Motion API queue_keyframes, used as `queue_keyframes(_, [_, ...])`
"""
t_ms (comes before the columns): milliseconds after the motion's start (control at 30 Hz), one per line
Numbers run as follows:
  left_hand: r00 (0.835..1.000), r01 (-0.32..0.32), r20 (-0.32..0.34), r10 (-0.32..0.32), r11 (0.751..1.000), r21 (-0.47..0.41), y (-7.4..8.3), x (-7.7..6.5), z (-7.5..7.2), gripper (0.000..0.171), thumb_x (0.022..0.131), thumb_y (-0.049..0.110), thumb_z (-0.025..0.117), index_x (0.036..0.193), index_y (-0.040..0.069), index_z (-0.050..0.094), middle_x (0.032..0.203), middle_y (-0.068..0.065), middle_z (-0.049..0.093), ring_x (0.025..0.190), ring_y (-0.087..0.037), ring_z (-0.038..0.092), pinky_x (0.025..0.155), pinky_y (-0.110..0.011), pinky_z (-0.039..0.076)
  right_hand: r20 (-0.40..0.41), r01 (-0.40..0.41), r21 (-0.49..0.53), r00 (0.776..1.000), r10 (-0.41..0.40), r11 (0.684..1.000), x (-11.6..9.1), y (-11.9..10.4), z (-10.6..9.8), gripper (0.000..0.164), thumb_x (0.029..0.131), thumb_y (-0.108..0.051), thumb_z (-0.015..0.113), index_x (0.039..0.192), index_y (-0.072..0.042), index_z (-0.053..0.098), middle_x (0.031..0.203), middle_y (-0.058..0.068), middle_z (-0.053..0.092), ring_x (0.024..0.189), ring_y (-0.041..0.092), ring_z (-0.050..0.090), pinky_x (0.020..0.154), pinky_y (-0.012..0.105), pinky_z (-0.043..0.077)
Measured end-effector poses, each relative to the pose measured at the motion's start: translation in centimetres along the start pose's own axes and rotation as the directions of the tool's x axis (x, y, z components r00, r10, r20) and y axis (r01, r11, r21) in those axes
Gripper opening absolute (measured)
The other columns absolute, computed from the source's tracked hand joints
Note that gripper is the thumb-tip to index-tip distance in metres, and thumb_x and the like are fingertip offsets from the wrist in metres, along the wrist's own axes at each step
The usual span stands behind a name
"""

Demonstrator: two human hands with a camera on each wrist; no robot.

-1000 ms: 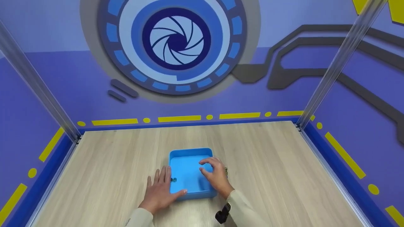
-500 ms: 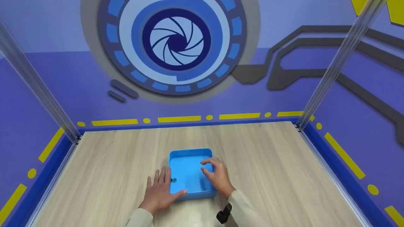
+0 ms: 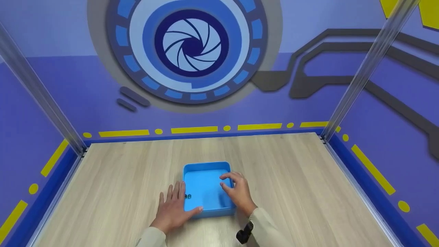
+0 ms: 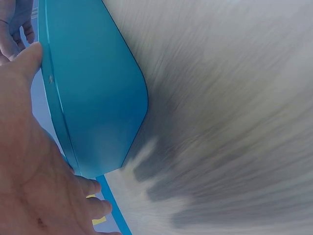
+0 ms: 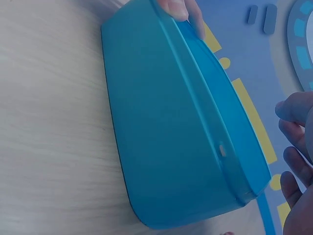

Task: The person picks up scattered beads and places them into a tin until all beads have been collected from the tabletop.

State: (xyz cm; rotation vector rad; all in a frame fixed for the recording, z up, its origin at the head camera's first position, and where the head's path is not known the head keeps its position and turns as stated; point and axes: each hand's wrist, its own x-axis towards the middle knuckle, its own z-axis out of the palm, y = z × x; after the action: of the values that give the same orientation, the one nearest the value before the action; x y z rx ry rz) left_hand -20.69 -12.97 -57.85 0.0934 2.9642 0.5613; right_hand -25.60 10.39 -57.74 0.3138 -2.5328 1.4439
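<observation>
A light blue open-topped box stands on the wooden table in the head view. My left hand rests at its left side, fingers straight and spread, with the thumb on the near rim. Two small dark green items lie inside the box near the left fingertips. Over the right rim hovers my right hand, thumb and index finger curved with a gap between them and nothing visible in it. The right wrist view has its fingers loosely bent, apart from the box wall.
The pale wooden table is enclosed by purple panels with yellow marks. Metal posts stand at the back corners. A black device sits at the right sleeve.
A small speckled thing seen just right of my right hand a second ago no longer shows. The right hand has shifted very slightly right. My left hand stays in place.
</observation>
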Motion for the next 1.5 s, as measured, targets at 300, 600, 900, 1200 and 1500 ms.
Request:
queue_keyframes(300, [1.0,0.005,0.01,-0.005,1.0,-0.002,-0.1,0.1,0.3,0.117,0.073,0.081,0.055,0.154,0.006,0.018,0.16,-0.018,0.021,0.147,-0.044,0.016,0.112,-0.07,0.009,0.001,-0.022,0.006,1.0,0.022,1.0,-0.1,0.4,-0.3,0.015,0.086,-0.014,0.073,0.101,-0.017,0.072,0.107,-0.002,0.07,0.11,0.021,0.057,0.092,0.048,0.051])
queue_keyframes(600, [1.0,0.002,0.02,-0.002,1.0,-0.008,0.0,0.0,0.4,0.117,0.073,0.082,0.054,0.155,0.007,0.017,0.161,-0.016,0.019,0.148,-0.043,0.015,0.113,-0.069,0.009,-0.013,-0.042,0.004,0.999,0.042,0.999,-0.3,0.7,-0.7,0.015,0.086,-0.015,0.074,0.1,-0.02,0.072,0.107,-0.005,0.069,0.11,0.018,0.059,0.094,0.042,0.051])
queue_keyframes(900, [1.0,-0.002,0.012,0.002,1.0,0.0,0.0,0.0,0.3,0.116,0.074,0.08,0.055,0.155,0.006,0.017,0.161,-0.017,0.02,0.148,-0.043,0.016,0.113,-0.069,0.009,-0.003,-0.031,-0.006,1.0,0.031,1.0,-0.2,1.0,-0.9,0.016,0.086,-0.014,0.073,0.101,-0.018,0.072,0.107,-0.004,0.069,0.109,0.018,0.058,0.094,0.044,0.051])
queue_keyframes(1200, [1.0,-0.014,-0.001,0.014,1.0,0.006,0.0,0.1,0.2,0.115,0.074,0.08,0.055,0.154,0.006,0.019,0.16,-0.018,0.022,0.147,-0.043,0.018,0.113,-0.07,0.009,-0.005,0.002,0.0,1.0,-0.002,1.0,-0.2,1.0,-1.2,0.015,0.086,-0.014,0.073,0.101,-0.015,0.072,0.105,-0.002,0.069,0.106,0.02,0.058,0.091,0.049,0.051])
queue_keyframes(1500, [1.0,0.001,0.016,0.0,1.0,-0.011,-0.1,0.1,0.1,0.116,0.074,0.081,0.055,0.155,0.006,0.017,0.161,-0.018,0.02,0.148,-0.044,0.015,0.113,-0.07,0.006,-0.015,-0.018,0.012,1.0,0.018,1.0,0.1,1.0,-1.5,0.016,0.085,-0.013,0.073,0.102,-0.015,0.072,0.106,-0.002,0.069,0.106,0.019,0.058,0.092,0.05,0.052])
